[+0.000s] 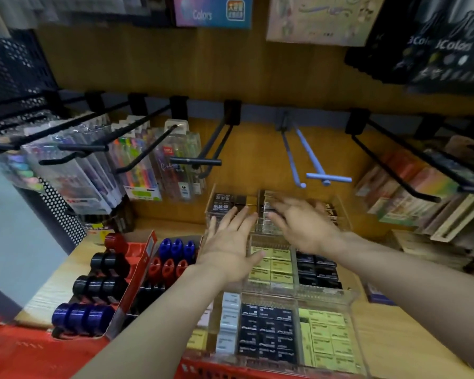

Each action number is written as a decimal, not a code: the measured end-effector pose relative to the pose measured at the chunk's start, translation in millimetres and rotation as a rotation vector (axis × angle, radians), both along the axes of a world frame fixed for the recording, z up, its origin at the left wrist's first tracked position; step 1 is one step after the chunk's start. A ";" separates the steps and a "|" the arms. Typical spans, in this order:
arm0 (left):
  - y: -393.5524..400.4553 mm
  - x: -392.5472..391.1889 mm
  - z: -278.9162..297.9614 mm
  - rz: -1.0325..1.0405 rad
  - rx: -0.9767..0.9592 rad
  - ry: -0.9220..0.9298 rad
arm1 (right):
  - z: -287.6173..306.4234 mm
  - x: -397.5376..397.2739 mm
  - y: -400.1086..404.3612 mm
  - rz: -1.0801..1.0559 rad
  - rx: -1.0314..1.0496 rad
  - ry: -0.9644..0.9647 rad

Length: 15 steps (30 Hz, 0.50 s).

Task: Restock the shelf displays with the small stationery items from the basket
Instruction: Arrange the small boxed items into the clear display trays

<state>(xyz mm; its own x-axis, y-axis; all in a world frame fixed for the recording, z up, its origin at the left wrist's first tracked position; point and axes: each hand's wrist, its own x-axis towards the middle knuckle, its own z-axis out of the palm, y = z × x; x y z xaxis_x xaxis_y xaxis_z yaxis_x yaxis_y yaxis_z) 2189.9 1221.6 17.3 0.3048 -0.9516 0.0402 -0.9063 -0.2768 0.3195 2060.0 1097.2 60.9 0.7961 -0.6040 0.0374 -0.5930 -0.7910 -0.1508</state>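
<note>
Standing leftmost, tape rolls (99,288) fill a red tray (137,272). Beside it, the left hand (230,250) hovers flat, fingers straight and together, over clear bins (350,299) of erasers (268,335). Right hand (298,225), fingers spread but blurred, reaches the rear bin. Basket (25,354) sits bottom left.

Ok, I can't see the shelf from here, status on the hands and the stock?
Left hand open, right hand open, fingers straight. Both over the back clear tray of dark boxes. Nothing held. Empty hooks above, not blocking.

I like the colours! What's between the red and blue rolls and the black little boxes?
Yellow small boxes in the clear plastic tray, head view, partly under the left hand.
</note>
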 end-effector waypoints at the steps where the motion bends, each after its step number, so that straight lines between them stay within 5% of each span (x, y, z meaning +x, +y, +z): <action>1: -0.1 -0.5 0.7 0.002 0.006 0.002 | -3.7 -1.5 0.4 0.005 0.001 0.045; 12: 1.4 -4.1 14.8 0.011 0.145 -0.041 | 7.3 -2.8 -14.7 0.041 0.134 0.128; 15: 14.3 -20.6 23.2 0.002 0.120 -0.003 | 5.3 -19.1 11.5 0.069 0.129 -0.056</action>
